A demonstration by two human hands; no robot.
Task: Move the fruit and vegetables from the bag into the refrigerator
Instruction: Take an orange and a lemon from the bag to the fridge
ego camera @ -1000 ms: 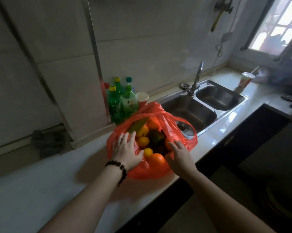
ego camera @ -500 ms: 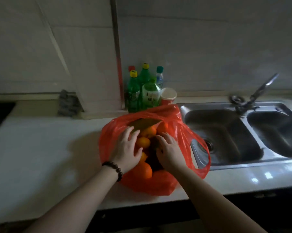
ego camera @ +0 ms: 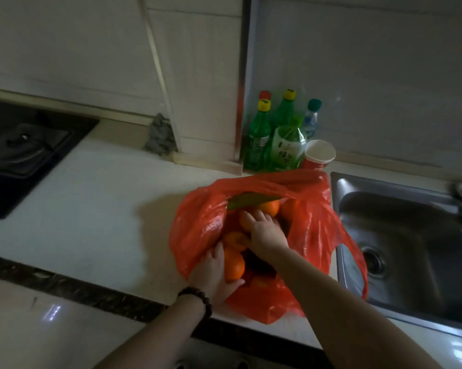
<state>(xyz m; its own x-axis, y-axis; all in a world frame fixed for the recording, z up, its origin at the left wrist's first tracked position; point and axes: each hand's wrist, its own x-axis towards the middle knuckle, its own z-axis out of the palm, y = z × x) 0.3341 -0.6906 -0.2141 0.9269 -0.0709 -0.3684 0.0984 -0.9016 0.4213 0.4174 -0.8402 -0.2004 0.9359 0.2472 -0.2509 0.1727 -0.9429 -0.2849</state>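
An orange-red plastic bag (ego camera: pixel 200 230) lies open on the white counter (ego camera: pixel 91 209), with several oranges and a long green vegetable (ego camera: pixel 247 201) inside. My left hand (ego camera: pixel 214 275) sits at the bag's near edge, its fingers and thumb curled round an orange (ego camera: pixel 234 266). My right hand (ego camera: pixel 263 233) reaches into the bag, and its fingers close over another orange (ego camera: pixel 244 222). More oranges (ego camera: pixel 269 207) lie deeper in. The refrigerator is not in view.
Green bottles (ego camera: pixel 259 137) and a red paper cup (ego camera: pixel 319 154) stand against the wall behind the bag. A steel sink (ego camera: pixel 400 235) is on the right, a black gas hob (ego camera: pixel 19 153) at far left, a grey cloth (ego camera: pixel 159 135) by the wall.
The camera has swung left, so the hob shows. My left hand slid to the bag's near edge and took hold of an orange. My right hand reached deeper in onto another orange.
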